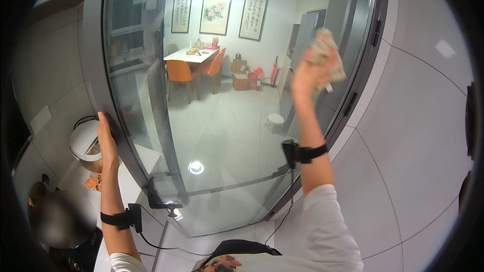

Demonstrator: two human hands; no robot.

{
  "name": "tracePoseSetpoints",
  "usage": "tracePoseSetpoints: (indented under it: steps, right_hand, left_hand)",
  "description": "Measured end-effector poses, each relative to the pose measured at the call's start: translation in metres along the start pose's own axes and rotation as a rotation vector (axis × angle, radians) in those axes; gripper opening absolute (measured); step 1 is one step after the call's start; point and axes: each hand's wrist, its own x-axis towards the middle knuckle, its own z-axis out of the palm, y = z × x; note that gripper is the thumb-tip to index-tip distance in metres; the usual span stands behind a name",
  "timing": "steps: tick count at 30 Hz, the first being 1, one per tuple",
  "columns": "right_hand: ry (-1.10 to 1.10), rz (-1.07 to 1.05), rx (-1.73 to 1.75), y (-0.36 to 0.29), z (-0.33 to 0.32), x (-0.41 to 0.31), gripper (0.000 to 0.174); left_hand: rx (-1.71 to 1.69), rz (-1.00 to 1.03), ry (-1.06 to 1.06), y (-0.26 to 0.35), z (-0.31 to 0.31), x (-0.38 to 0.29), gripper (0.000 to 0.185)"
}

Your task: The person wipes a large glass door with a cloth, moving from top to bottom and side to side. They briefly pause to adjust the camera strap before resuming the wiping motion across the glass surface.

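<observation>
A grey-framed glass door (223, 151) stands before me, angled out from its hinges on the right. My right hand (308, 77) is raised at the upper right of the pane and holds a crumpled beige and reddish cloth (326, 58) against or close to the glass; both are blurred. My left hand (109, 145) lies along the left edge of the door frame (124, 147), one digit pointing up. The rest of its fingers are hidden, so I cannot tell whether they wrap the edge. Each forearm wears a black strap (311, 154) with a small device and a cable.
At left, a white rice cooker (85, 141) and an orange packet (93, 182) stand on a counter by a pan (62, 217). Through the glass appear a dining table (189, 56), orange chairs (180, 70), cardboard boxes (240, 82) and a stool (275, 119). Tiled wall (412, 121) borders the right.
</observation>
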Motion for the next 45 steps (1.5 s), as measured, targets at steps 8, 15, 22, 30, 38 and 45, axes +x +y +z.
tracePoseSetpoints:
  steps: [8, 15, 22, 30, 38, 45]
  right_hand:
    - [-0.495, -1.248, 0.288, -0.193, 0.013, -0.111, 0.059]
    - [-0.11, -1.03, 0.088, -0.11, 0.027, 0.058, 0.049]
    - [0.014, 0.263, -0.116, 0.052, -0.005, 0.159, 0.074]
    - [0.153, -0.632, 0.159, -0.186, 0.086, 0.084, 0.071]
    - [-0.606, -1.331, 0.405, -0.159, 0.005, -0.163, 0.056]
    - [-0.525, -1.118, 0.118, -0.015, -0.033, -0.089, 0.063]
  left_hand:
    - [-0.021, 0.08, -0.029, -0.008, 0.008, 0.006, 0.059]
    - [0.05, 0.063, -0.019, -0.029, 0.001, 0.014, 0.066]
    - [0.058, 0.067, 0.015, -0.032, 0.014, 0.011, 0.069]
    - [0.103, 0.145, -0.07, -0.011, 0.019, 0.001, 0.063]
    - [-0.027, -0.082, -0.206, -0.019, 0.008, 0.01, 0.066]
    - [-0.184, -0.113, -0.244, -0.014, 0.009, 0.008, 0.056]
